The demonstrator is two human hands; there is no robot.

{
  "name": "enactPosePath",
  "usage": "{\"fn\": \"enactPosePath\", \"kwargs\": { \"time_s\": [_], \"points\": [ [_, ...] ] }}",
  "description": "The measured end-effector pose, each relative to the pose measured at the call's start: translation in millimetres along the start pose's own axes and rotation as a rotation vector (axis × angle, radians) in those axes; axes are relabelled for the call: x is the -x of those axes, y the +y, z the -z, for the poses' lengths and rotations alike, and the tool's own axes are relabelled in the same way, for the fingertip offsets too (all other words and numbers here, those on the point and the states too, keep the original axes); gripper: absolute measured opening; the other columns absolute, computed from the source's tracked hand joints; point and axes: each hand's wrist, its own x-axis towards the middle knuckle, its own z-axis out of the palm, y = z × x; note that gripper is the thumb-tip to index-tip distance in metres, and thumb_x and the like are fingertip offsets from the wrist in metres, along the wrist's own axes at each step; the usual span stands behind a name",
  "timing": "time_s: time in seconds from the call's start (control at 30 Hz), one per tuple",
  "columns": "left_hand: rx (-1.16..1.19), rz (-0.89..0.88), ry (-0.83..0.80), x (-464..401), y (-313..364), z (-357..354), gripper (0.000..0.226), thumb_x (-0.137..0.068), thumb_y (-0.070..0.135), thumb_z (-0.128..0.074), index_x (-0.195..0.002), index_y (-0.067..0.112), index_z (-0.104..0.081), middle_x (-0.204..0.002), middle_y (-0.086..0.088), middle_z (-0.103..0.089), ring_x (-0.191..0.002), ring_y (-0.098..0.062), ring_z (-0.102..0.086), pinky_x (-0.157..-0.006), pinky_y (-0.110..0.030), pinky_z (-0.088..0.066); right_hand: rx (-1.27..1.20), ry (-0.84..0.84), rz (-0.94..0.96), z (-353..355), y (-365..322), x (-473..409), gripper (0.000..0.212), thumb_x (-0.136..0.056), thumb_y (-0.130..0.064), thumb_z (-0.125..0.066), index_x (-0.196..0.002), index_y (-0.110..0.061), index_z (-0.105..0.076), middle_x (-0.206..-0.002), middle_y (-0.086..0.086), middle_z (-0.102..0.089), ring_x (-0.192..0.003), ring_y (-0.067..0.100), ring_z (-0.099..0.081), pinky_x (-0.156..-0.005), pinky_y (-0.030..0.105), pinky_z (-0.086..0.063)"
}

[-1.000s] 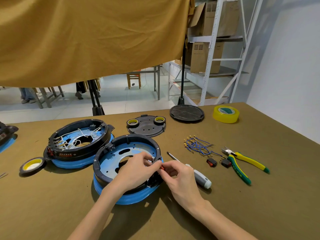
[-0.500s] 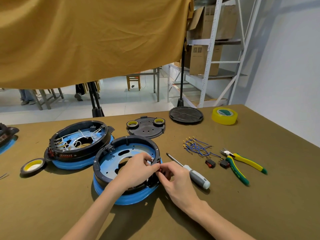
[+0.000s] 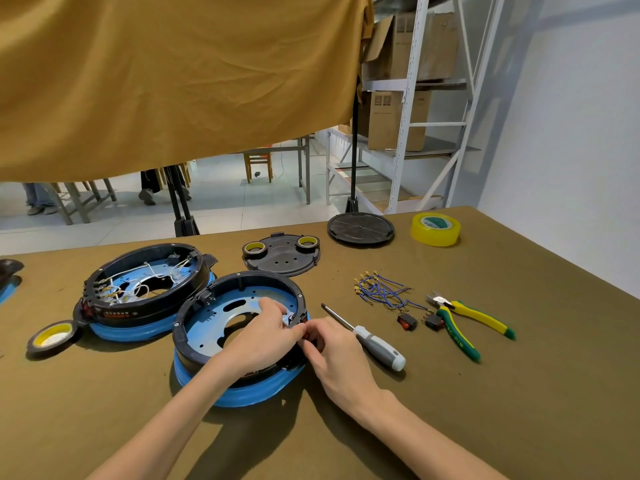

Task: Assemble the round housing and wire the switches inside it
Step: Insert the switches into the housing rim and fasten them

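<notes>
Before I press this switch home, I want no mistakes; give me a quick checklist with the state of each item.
1. Near housing flat on the table: ok.
2. Left hand steadying the rim from inside: ok.
3. Right hand pinching the red switch at the rim: ok.
4. Switch square in its slot: cannot tell, fingers hide it.
5. Spare switches and blue wires lying close on the right: ok.
6. Screwdriver clear of the right wrist: ok.

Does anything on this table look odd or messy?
Nothing looks damaged or spilled. The blue wires lie in a loose tangle, and two switches sit loose beside the pliers.
</notes>
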Motion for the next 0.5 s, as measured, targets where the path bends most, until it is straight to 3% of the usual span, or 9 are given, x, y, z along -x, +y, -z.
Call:
{"fn": "enactPosePath", "kwargs": {
  "time_s": [0.3,0.4,0.5],
  "points": [
    [-0.002,-0.007,0.09,3.1,1.9,-2.9,0.025,-0.097,0.046,-0.061,-0.109,0.028,-0.048,-0.096,0.006,-0.065,-0.087,-0.006,-0.062,-0.069,-0.024,-0.046,-0.006,-0.031,-0.009,4.3,1.9,-3.1,0.02,-0.098,-0.032,-0.066,-0.118,-0.03,-0.067,-0.106,-0.015,-0.065,-0.099,0.001,-0.06,-0.085,0.016,-0.052],
    [-0.016,-0.016,0.109,2.0,3.0,-4.4,0.018,-0.097,0.043,-0.061,-0.091,0.027,-0.058,-0.083,0.006,-0.065,-0.075,-0.005,-0.062,-0.061,-0.021,-0.041,-0.016,-0.023,-0.015,4.4,1.6,-3.4,0.023,-0.098,-0.032,-0.067,-0.12,-0.03,-0.068,-0.106,-0.016,-0.065,-0.098,-0.001,-0.059,-0.084,0.014,-0.051],
    [-0.052,-0.033,0.094,1.5,4.2,-5.4,0.026,-0.098,0.044,-0.058,-0.081,0.025,-0.065,-0.071,0.005,-0.064,-0.062,-0.004,-0.06,-0.054,-0.018,-0.038,-0.03,-0.022,-0.026,3.7,-0.5,-0.8,0.025,-0.098,-0.03,-0.067,-0.123,-0.029,-0.067,-0.108,-0.015,-0.065,-0.097,-0.001,-0.059,-0.083,0.014,-0.052]
  ]
}}
